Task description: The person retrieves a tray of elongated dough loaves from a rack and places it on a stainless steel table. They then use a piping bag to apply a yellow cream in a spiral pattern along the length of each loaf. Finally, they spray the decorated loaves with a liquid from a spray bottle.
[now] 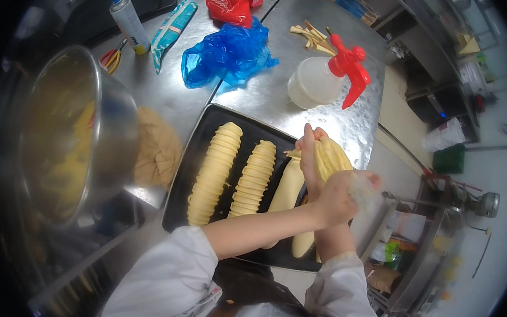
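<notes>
My hands are over the right side of a black baking tray [180, 184], forearms crossed. My left hand [337, 194] is closed around the gathered rear end of a piping bag [331, 158] filled with a yellow mixture. My right hand [309, 158] holds the same bag nearer its tip, which points left over the top of a smooth dough log [291, 179]. Two logs on the left, a longer ridged log [215, 173] and a shorter ridged log [254, 176], carry piped yellow lines across them. Another smooth log [303, 243] lies partly hidden under my arms.
A large metal bowl [115, 125] smeared with yellow mixture stands left, beside a brown bundle [158, 151]. Behind the tray are a blue plastic bag [232, 54], a spray bottle [315, 83] with a red head, pale strips [312, 37], a spray can [130, 26] and scissors [113, 58].
</notes>
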Tool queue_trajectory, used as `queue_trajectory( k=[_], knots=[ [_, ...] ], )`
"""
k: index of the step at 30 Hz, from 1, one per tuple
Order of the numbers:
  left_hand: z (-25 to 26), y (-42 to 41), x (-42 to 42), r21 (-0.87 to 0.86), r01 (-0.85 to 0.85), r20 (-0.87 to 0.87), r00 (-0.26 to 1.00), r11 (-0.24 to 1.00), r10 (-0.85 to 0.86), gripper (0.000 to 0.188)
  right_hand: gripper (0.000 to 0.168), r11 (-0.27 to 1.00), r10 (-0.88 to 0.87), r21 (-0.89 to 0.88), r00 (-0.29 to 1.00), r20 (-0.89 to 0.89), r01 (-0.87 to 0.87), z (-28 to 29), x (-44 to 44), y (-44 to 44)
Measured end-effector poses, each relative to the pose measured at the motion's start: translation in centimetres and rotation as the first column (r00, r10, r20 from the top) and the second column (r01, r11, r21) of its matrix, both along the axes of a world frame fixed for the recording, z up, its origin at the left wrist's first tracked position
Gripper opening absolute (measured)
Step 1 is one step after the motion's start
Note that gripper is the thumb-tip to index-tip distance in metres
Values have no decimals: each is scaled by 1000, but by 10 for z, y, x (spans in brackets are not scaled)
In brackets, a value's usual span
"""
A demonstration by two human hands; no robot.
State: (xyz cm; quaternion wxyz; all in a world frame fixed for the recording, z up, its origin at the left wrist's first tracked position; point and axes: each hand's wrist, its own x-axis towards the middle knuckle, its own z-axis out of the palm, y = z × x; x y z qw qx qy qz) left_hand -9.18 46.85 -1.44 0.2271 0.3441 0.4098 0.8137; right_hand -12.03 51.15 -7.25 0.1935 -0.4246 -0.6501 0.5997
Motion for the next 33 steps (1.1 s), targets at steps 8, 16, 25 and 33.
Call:
queue_trajectory(
  k=[8, 16, 25, 33],
  knots=[
    [2, -6, 10, -95, 169, -17, 985, 981, -171, 26, 30, 990, 30, 134, 999, 42, -36, 26, 23, 7],
    [1, 3, 27, -100, 182, -9, 983, 978, -184, 30, 35, 957, 62, 273, 987, 148, -101, -3, 56, 39],
    [2, -17, 10, -149, 29, -62, 997, 988, -38, 26, 28, 943, 238, 223, 969, 68, -247, 3, 14, -9],
    [-1, -15, 30, -68, 199, 56, 979, 978, -196, 33, 32, 905, 101, 344, 912, 396, -250, 4, 45, 11]
  ],
)
